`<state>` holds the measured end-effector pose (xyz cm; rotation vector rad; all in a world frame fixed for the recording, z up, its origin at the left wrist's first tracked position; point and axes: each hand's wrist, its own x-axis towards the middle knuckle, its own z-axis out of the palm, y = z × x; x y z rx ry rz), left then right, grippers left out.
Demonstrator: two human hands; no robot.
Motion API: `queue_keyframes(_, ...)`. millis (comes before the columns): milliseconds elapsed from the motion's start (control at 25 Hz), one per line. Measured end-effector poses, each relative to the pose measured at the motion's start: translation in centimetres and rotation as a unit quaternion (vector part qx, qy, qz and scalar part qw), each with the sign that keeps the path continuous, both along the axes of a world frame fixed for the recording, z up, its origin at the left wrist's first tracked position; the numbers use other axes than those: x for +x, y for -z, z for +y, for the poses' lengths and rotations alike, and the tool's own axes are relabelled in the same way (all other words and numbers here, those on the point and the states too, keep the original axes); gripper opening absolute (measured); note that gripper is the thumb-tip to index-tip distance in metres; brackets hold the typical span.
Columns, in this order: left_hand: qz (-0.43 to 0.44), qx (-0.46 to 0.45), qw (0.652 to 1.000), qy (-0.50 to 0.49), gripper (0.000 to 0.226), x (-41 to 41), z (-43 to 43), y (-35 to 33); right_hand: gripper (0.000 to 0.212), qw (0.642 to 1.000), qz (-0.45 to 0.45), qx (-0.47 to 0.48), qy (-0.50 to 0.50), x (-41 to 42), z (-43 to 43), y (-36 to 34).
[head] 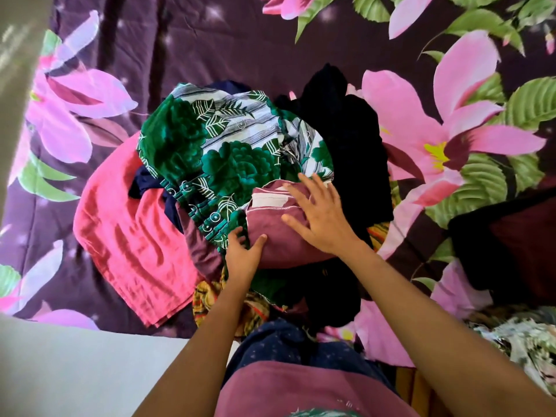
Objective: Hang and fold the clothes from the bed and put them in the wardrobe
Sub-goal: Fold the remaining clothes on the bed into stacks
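A heap of clothes lies on the bed in front of me. On top is a green and white leaf-print garment [228,145], with a maroon garment [270,233] at its near edge. A pink cloth [129,236] spreads to the left, and black clothes [346,139] lie to the right. My left hand [242,254] is at the maroon garment's near left edge, its thumb on the maroon cloth and its fingers tucked under the green print. My right hand [319,215] lies flat with spread fingers on top of the maroon garment.
The bed carries a purple sheet [210,40] with big pink flowers. A dark cushion [508,254] sits at the right edge, and a patterned cloth [523,338] lies below it. A yellow-orange print cloth [210,302] peeks from under the heap. Pale floor [75,371] shows at lower left.
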<state>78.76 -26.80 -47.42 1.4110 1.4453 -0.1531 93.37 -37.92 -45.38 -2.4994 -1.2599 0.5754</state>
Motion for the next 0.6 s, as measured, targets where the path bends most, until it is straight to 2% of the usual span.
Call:
queue_keyframes(80, 0.014, -0.032, 0.999, -0.026, 0.071, 0.7, 0.6, 0.3, 0.07, 0.987, 0.019, -0.113, -0.11, 1.0, 1.1, 1.3)
queue_keyframes(160, 0.009, -0.064, 0.996, -0.062, 0.077, 1.4, 0.9, 0.4, 0.065, 0.971, 0.055, -0.187, -0.141, 1.3, 1.3, 2.8)
queue_keyframes(240, -0.003, -0.09, 0.991, -0.099, 0.08, 2.0, 1.0, 0.3, 0.063, 0.964, 0.085, -0.214, -0.137, 1.6, 1.2, 3.6)
queue_keyframes(320, -0.006, -0.079, 0.992, -0.101, 0.083, 2.4, 1.1, 0.6, 0.069, 0.966, 0.122, -0.196, -0.12, 2.0, 1.0, 3.5)
queue_keyframes(400, -0.014, -0.059, 0.995, -0.073, 0.085, 3.0, 1.2, 0.5, 0.083, 0.964, 0.184, -0.168, -0.091, 3.1, 1.1, 2.8)
queue_keyframes(440, -0.03, -0.051, 0.997, -0.049, 0.08, 3.2, 1.3, 0.4, 0.091, 0.961, 0.209, -0.163, -0.081, 4.0, 1.2, 2.5)
queue_keyframes(520, -0.072, -0.013, 0.997, 0.017, 0.056, 3.8, 1.7, -0.3, 0.11, 0.955, 0.236, -0.164, -0.073, 5.8, 1.7, 1.8)
queue_keyframes(600, -0.12, 0.072, 0.982, 0.129, 0.041, 4.1, 2.4, -1.2, 0.128, 0.951, 0.253, -0.162, -0.078, 7.7, 2.5, 1.3)
